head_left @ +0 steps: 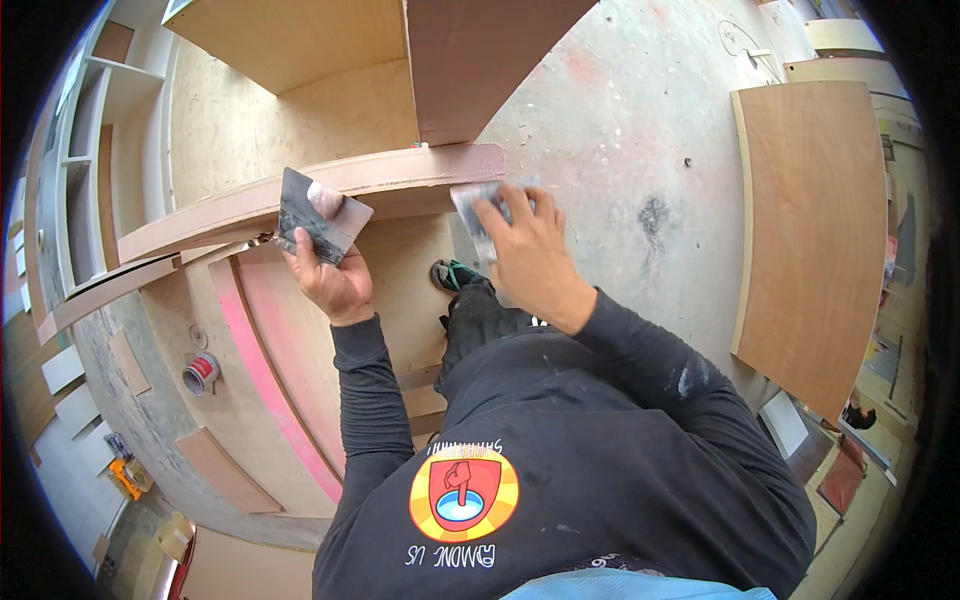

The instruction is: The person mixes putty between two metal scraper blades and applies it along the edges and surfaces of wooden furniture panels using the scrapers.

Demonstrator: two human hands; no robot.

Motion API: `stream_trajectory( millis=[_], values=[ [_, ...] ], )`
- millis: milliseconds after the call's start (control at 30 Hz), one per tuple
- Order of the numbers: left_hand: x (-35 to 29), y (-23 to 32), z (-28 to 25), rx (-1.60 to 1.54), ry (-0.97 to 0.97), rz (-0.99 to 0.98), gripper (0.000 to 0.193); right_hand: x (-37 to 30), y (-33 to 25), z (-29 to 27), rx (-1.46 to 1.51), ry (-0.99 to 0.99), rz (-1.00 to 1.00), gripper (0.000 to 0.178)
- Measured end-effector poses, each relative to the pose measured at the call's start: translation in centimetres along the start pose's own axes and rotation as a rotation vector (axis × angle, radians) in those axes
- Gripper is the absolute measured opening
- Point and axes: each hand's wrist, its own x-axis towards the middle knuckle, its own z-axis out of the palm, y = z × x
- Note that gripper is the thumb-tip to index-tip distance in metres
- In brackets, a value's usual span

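Observation:
My left hand (338, 285) pinches a flat grey putty plate (310, 222), its surface smeared dark, with a lump of pale pink putty (323, 200) on top. My right hand (535, 250) is closed on a flat grey putty scraper (468, 208), blurred by motion. The scraper is close to the right end of a long pink-coated wooden edge (420, 166); whether it touches is unclear. Putty plate and left hand are just in front of the same edge, further left. Fingertips beneath the plate are hidden.
A tall pink-brown panel (470, 60) rises beyond the edge, beside bare plywood (270, 135). White shelving (130, 95) stands far left. A small can (201, 373) and an orange tool (128, 478) lie lower left. A curved wooden panel (805, 230) is at right, by the stained floor (620, 180).

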Motion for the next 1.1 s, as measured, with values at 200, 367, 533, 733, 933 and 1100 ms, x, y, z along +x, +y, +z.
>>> stream_trajectory(
  millis=[200,367,533,733,933,1100],
  values=[
    [-0.8,0.0,-0.4,0.02,0.012,-0.004,0.036,-2.4,2.7,-1.2,0.081,-0.002,-0.241,0.066],
    [-1.2,0.0,-0.4,0.026,0.008,-0.011,0.035,-0.4,6.5,0.0,-0.081,0.132,-0.372,0.075],
    [-1.2,0.2,-0.1,0.013,0.055,-0.013,0.035,-1.0,8.3,0.2,-0.051,0.053,-0.434,0.076],
    [-1.8,0.4,0.2,0.014,0.073,-0.011,0.033,-2.4,7.2,-2.2,0.017,-0.021,-0.428,0.08],
    [-2.3,0.3,0.3,0.018,0.046,0.013,0.033,2.0,7.3,-3.5,0.086,-0.05,-0.502,0.076],
    [-2.3,0.5,0.4,0.033,0.007,0.028,0.033,3.8,7.4,-2.9,0.057,-0.09,-0.528,0.076]
  ],
)
